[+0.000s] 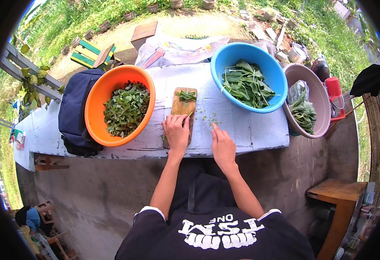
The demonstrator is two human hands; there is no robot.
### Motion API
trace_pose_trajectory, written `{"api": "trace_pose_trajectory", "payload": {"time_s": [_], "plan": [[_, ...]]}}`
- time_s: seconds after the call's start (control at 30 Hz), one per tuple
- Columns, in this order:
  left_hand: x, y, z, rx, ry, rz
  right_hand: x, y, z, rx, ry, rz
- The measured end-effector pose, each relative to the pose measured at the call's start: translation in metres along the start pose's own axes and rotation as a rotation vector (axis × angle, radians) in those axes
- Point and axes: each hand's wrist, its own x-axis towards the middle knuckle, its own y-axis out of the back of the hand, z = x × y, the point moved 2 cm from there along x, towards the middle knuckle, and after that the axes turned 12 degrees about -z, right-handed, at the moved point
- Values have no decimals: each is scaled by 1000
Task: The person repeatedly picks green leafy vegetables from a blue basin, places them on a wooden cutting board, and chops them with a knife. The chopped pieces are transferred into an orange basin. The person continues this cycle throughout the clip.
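A narrow wooden cutting board (192,130) lies lengthwise on the pale painted table (141,130). On its far end rests a small pile of cut green leaves (186,96). My left hand (177,131) presses on the near part of the board, its fingers closed around a bunch of green leaves (190,114). A green end pokes out by the thumb, and most of the bunch is hidden. Right of the board, my right hand (224,148) is low over the table with the index finger extended near small green scraps (213,119). Whether its curled fingers hold anything is hidden.
An orange basin (92,107) of chopped leaves stands left, beside a dark blue bag (74,104). To the right are a blue basin (220,86) of whole leaves and a greyish basin (321,113) with leaves and a plastic bag. Plastic sheeting (177,48) lies along the far edge.
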Motion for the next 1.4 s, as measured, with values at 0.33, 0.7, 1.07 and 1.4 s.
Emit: {"api": "trace_pose_trajectory", "payload": {"time_s": [0.33,0.7,1.07,1.4], "plan": [[-5,2,-5,8,31,8,4,-20,-21,5,163,-136],[1,5,-6,69,64,-25,18,-6,-16,-23,227,-146],[7,4,-11,44,51,-57,28,-1,-19,-55,233,-177],[-1,-4,-8,85,-6,75,33,10,-23,-131,227,-241]]}}
